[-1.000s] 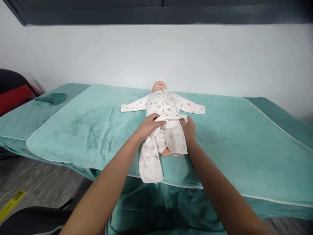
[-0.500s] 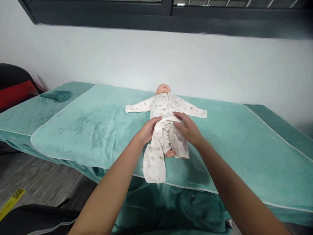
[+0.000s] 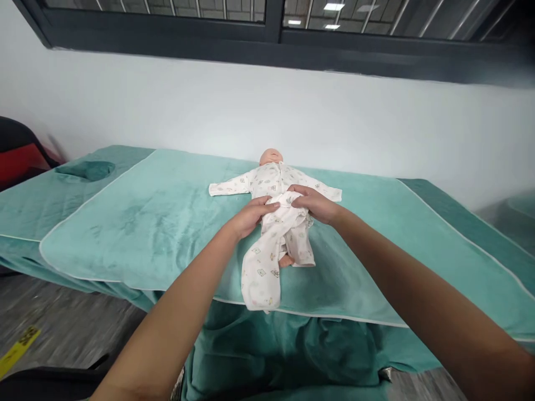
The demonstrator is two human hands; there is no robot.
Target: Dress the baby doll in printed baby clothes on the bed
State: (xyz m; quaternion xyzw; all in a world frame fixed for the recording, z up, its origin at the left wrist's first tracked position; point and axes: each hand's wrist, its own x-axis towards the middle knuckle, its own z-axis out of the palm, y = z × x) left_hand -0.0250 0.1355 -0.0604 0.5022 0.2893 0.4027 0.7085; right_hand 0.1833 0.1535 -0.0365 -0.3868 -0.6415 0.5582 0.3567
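A baby doll (image 3: 271,156) lies on its back on the green bed, head toward the wall, arms spread in a white printed top (image 3: 267,179). White printed baby trousers (image 3: 262,267) cover its lower body, one leg hanging toward the bed's near edge. At the doll's waist, my left hand (image 3: 252,215) pinches the left side of the trousers' waistband. My right hand (image 3: 314,203) grips the same waistband on the right, thumb and fingers closed on the cloth. One bare foot (image 3: 286,260) shows between the trouser legs; the other foot is hidden.
The green bed (image 3: 137,223) has a velvety cover and a face hole (image 3: 86,170) at its left end. Behind it stands a white wall (image 3: 209,106) under a dark window frame (image 3: 167,44). A red and black chair (image 3: 20,159) is at the far left.
Both hands have closed on the waistband, and its cloth is drawn up and flatter over the doll's middle. The view has tilted up slightly, showing more of the window.
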